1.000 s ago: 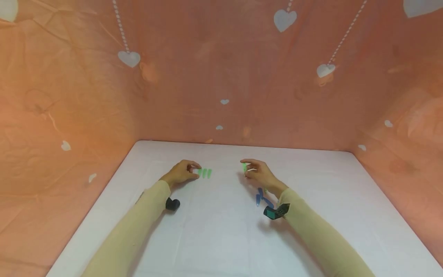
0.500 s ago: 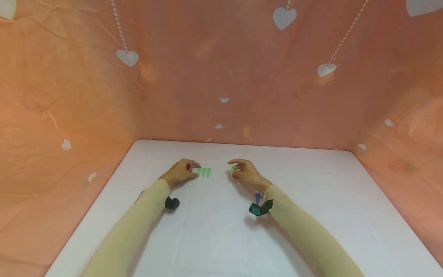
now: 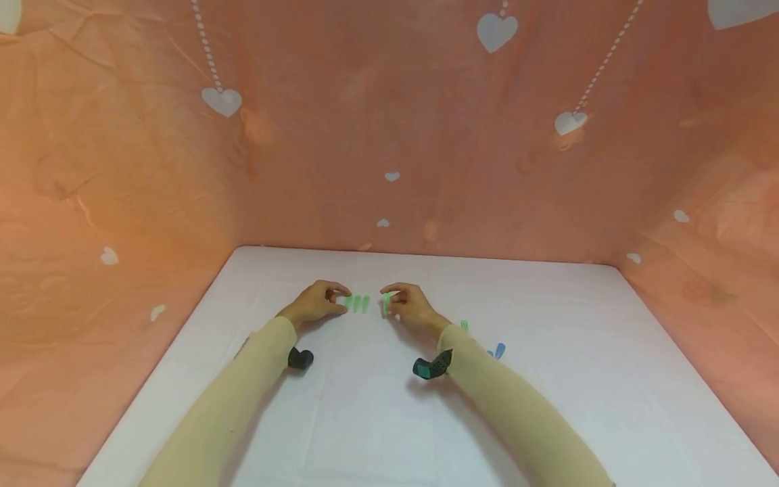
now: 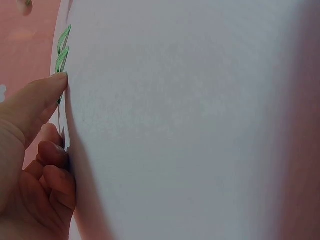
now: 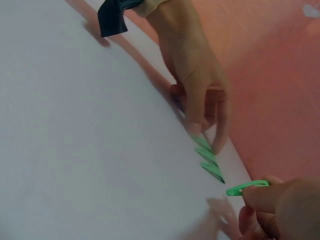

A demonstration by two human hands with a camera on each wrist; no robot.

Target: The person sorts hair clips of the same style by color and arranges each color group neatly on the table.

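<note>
Three green snap hair clips stand in a short row on the white table, the rightmost hair clip (image 3: 366,304) and middle hair clip (image 3: 357,304) lying free. My left hand (image 3: 316,299) has thumb and forefinger at the two ends of the leftmost hair clip (image 5: 199,141), pinching it against the table. Another green hair clip (image 5: 231,192) is pinched between thumb and forefinger of my right hand (image 3: 416,310), just right of the row and apart from it. In the left wrist view, the thumb covers part of the row.
Behind my right forearm lie a green hair clip (image 3: 464,326) and blue hair clips (image 3: 500,351), partly hidden by the sleeve. The white table (image 3: 365,419) ends at an orange cloth wall (image 3: 316,155) with white hearts. Each wrist wears a dark camera.
My right hand has moved left with its green hair clip, close to the row. My left hand stays at the row. A green clip and blue clips now show right of the right forearm.
</note>
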